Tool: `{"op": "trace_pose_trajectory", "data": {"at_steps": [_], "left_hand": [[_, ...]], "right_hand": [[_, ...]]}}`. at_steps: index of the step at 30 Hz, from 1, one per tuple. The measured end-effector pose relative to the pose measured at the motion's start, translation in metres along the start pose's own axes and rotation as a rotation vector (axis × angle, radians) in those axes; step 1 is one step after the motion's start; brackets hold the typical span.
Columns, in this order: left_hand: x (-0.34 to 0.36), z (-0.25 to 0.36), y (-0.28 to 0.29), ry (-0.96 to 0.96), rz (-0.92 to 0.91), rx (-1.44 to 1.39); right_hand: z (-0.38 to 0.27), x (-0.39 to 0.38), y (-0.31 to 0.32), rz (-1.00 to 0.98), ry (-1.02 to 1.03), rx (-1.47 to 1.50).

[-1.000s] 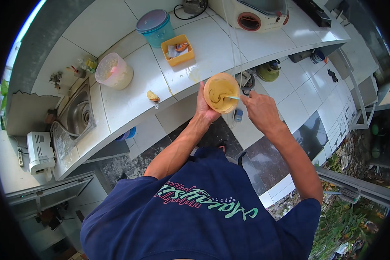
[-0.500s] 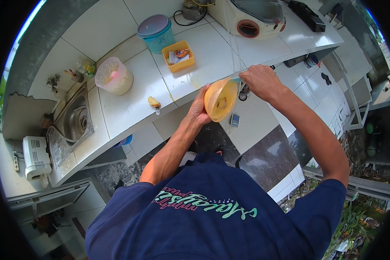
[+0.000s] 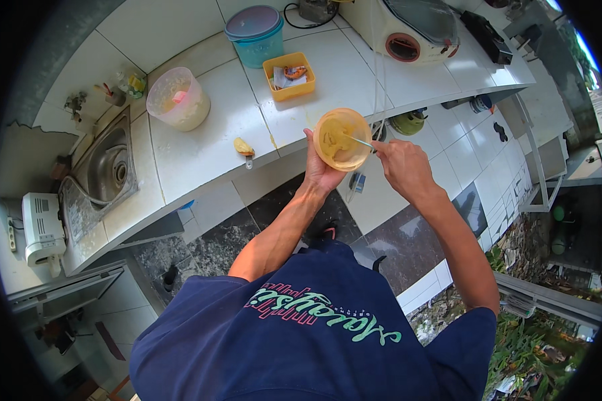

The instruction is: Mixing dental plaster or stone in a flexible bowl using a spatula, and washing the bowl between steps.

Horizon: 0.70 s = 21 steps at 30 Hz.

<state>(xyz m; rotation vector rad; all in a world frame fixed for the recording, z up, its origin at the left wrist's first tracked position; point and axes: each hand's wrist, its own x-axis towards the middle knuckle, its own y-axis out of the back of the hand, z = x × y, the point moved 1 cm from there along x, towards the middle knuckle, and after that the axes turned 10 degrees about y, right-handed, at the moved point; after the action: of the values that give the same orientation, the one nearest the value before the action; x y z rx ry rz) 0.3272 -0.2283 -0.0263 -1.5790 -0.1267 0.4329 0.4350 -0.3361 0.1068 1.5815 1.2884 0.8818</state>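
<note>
My left hand is closed around the near left side of a translucent yellow-orange plastic bowl, held up just past the counter's front edge. Inside, a pale yellow, thick mixture coats the base and walls. From the right, my right hand grips a slim-handled utensil whose far end dips into the bowl. That end is lost in the mixture, so its kind cannot be told. On the counter edge to the left lies a small utensil topped with a yellow lump.
On the white tiled counter stand a whitish tub, a teal lidded container and a yellow box with paper in it. A cream appliance sits at the back. The steel sink is at left.
The bowl has turned from a steep sideways tilt so its opening faces up toward me. My right hand has come lower, with the utensil now reaching inside the bowl.
</note>
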Motion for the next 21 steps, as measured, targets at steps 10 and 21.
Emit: {"op": "trace_pose_trajectory", "data": {"at_steps": [10, 21], "left_hand": [[-0.011, 0.014, 0.004, 0.298, 0.057, 0.001], [-0.001, 0.013, 0.009, -0.074, 0.141, 0.119]], "right_hand": [[-0.015, -0.004, 0.001, 0.134, 0.259, -0.397], [-0.027, -0.021, -0.082, -0.075, -0.458, 0.783]]}}
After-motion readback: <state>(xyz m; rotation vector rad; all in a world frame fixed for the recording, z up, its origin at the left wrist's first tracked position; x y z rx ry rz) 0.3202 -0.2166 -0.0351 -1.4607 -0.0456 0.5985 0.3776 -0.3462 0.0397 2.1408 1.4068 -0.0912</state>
